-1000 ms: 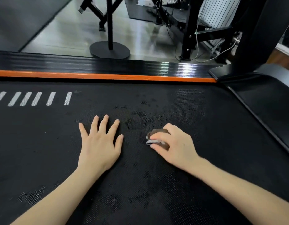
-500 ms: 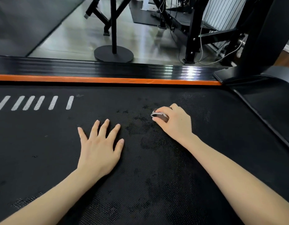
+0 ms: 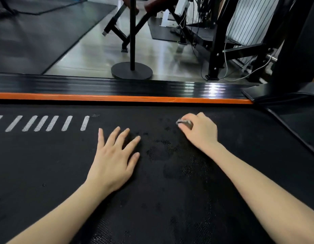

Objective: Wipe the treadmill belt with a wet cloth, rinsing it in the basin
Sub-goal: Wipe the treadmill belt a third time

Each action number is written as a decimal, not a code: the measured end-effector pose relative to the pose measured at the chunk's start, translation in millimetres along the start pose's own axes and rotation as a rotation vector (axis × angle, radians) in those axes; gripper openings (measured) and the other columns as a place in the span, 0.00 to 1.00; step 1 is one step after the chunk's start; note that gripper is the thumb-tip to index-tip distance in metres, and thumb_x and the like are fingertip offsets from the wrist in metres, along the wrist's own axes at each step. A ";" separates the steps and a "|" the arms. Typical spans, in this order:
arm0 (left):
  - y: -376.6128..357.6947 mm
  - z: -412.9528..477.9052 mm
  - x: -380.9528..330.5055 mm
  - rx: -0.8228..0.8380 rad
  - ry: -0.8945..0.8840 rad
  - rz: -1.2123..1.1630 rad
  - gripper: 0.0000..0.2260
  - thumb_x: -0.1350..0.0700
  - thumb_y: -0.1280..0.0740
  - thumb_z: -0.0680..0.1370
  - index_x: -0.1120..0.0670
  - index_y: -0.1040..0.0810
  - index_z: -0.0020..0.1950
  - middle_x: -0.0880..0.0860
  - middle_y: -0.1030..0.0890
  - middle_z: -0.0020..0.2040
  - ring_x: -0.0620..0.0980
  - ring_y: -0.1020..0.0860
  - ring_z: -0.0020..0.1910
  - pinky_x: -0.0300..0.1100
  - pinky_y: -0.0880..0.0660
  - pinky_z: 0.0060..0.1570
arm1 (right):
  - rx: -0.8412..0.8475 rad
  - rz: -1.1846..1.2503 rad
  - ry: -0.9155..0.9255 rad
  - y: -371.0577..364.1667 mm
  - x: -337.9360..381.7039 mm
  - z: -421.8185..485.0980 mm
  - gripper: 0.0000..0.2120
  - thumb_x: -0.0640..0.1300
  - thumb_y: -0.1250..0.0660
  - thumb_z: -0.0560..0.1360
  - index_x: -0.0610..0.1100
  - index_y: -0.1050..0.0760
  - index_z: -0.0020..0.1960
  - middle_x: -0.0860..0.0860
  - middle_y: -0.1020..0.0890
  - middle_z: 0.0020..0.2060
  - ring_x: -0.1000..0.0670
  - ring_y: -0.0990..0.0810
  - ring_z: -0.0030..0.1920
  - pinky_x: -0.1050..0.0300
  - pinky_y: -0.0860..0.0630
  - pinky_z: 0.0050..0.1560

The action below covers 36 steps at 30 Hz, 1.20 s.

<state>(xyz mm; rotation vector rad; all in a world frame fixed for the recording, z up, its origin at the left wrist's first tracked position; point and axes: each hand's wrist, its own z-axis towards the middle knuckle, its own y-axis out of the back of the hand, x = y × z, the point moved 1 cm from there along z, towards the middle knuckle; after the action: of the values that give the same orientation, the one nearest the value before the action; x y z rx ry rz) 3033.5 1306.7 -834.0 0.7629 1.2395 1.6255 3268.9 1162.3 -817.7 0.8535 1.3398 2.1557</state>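
Belt: the black, finely textured treadmill belt [image 3: 47,164] fills the lower half of the view, with both bare forearms stretched out over it.
Left hand: the left hand [image 3: 113,161] lies palm down on the belt near the middle, fingers straight and spread, holding nothing.
Right hand: the right hand [image 3: 200,131] sits at about 2 o'clock from the left one, apart from it, fingers curled over the cloth and gripping it.
Cloth: the small, wadded brown-grey cloth [image 3: 185,122] peeks out at the 10 o'clock edge of the right hand. Most of it is hidden and blurred, but it appears to be pressed against the belt.
Wet marks: darker mottled patches [image 3: 159,150] spread over the belt between the hands and at 6 o'clock from the right hand.
Markings: a row of slanted white dashes [image 3: 52,123] lies at 10 o'clock from the left hand.
Edge: a narrow orange strip [image 3: 117,98] borders the belt at 12 o'clock, with a glossy black ribbed side rail [image 3: 99,85] just beyond it.
Floor: a black pole on a flat round base [image 3: 131,70] stands just past the rail at 12 o'clock.
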 end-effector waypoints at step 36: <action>-9.2 2.9 3.2 0.073 0.049 -0.097 0.32 0.41 0.55 0.75 0.58 0.26 0.67 0.55 0.27 0.68 0.58 0.34 0.71 0.66 0.48 0.70 | 0.019 0.006 -0.045 -6.4 50.0 -18.3 0.13 0.59 0.38 0.76 0.58 0.24 0.58 0.48 0.24 0.50 0.44 0.23 0.52 0.54 0.30 0.46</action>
<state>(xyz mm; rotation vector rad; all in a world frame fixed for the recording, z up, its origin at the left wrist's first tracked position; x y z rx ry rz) 3037.5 1311.3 -842.1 0.7006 1.3564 1.5356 3221.2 1186.7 -816.5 0.9092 1.3385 2.1189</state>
